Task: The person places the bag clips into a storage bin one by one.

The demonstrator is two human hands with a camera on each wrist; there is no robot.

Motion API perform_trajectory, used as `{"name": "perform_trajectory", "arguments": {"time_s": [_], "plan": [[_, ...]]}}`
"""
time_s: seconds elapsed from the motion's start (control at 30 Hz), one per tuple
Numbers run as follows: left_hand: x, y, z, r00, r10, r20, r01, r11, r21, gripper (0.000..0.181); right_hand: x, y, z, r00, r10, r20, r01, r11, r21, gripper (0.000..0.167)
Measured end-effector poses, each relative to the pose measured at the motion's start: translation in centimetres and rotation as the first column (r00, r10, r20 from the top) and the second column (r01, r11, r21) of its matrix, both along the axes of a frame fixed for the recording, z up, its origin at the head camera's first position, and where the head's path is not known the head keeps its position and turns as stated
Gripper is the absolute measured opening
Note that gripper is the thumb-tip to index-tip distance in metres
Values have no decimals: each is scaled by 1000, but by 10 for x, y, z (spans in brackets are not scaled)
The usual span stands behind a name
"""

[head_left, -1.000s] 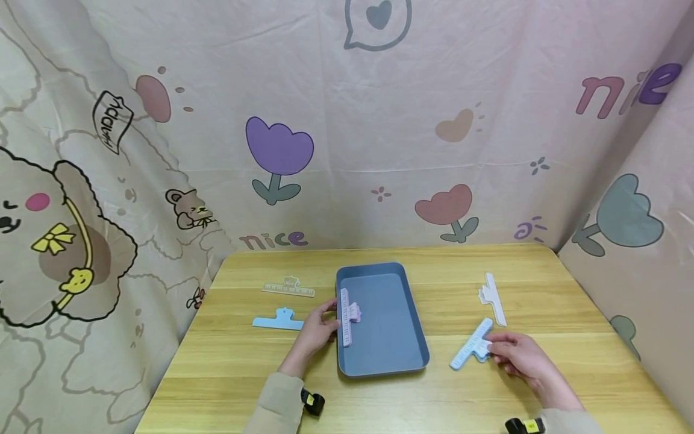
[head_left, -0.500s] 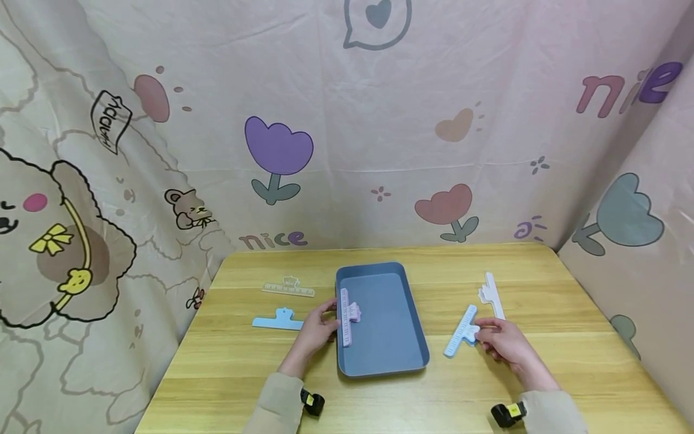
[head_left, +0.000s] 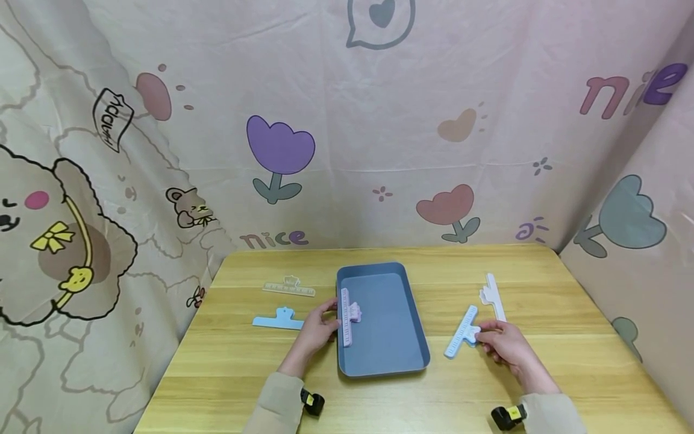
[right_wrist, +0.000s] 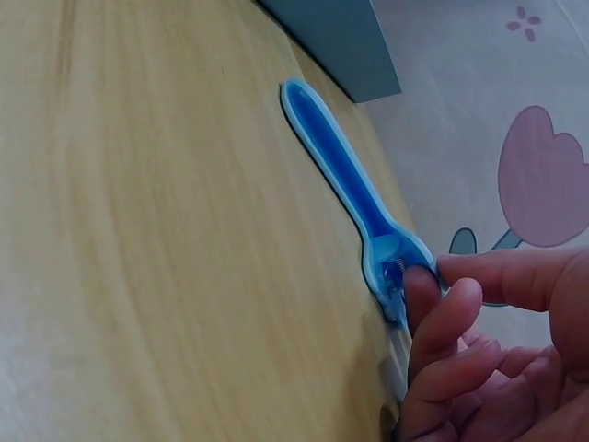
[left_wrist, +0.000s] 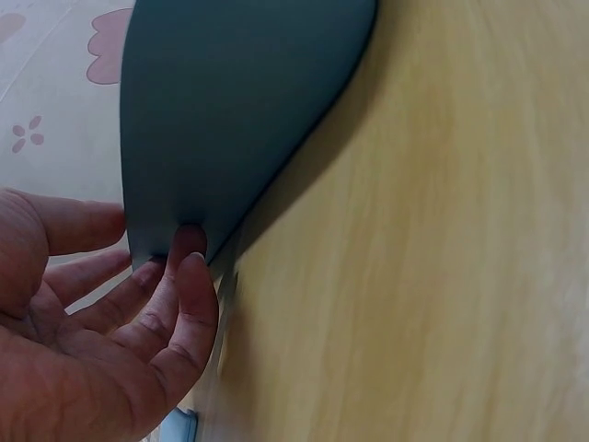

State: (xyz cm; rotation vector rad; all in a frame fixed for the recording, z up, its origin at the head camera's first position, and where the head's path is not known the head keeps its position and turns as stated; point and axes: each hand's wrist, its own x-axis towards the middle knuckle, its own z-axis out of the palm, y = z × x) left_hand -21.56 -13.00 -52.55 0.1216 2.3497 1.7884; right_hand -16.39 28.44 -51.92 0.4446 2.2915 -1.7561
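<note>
In the head view, the left hand (head_left: 317,328) touches the outside of the left wall of a grey-blue tray (head_left: 384,361). The left wrist view has the fingers of that hand (left_wrist: 110,322) bent against the tray's wall (left_wrist: 230,101). Inside the tray, a pale purple ruler-shaped clip (head_left: 346,319) lies along the left wall. To the tray's right, the right hand (head_left: 509,346) pinches the handle of a light blue clip (head_left: 461,331), which slants over the table. Thumb and finger of the right hand (right_wrist: 488,341) meet at the spring end of the blue clip (right_wrist: 340,166) in the right wrist view.
A white clip (head_left: 491,295) lies just behind the right hand. Left of the tray are a clear clip (head_left: 288,289) and another blue clip (head_left: 278,322), whose right end is close to the left hand. Printed curtains stand behind the wooden table (head_left: 238,374).
The right hand has moved left and slightly away from the viewer with the light blue clip, then stayed nearly still. The left hand and the tray have not visibly moved.
</note>
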Motion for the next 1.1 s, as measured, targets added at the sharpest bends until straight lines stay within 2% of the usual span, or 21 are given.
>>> {"name": "perform_trajectory", "arguments": {"time_s": [0.2,0.73,1.1], "plan": [[1,0,1,1000,-4,-5,4,1000,-6,55,-1,-1,-1,1000,2,21,-2,1000,19,43],[0,0,0,1000,-3,-7,4,1000,9,55,-1,-2,-2,1000,-4,3,3,1000,30,43],[1,1,2,1000,1,12,-1,1000,10,55,-4,-7,7,999,0,-33,2,998,60,45]]}}
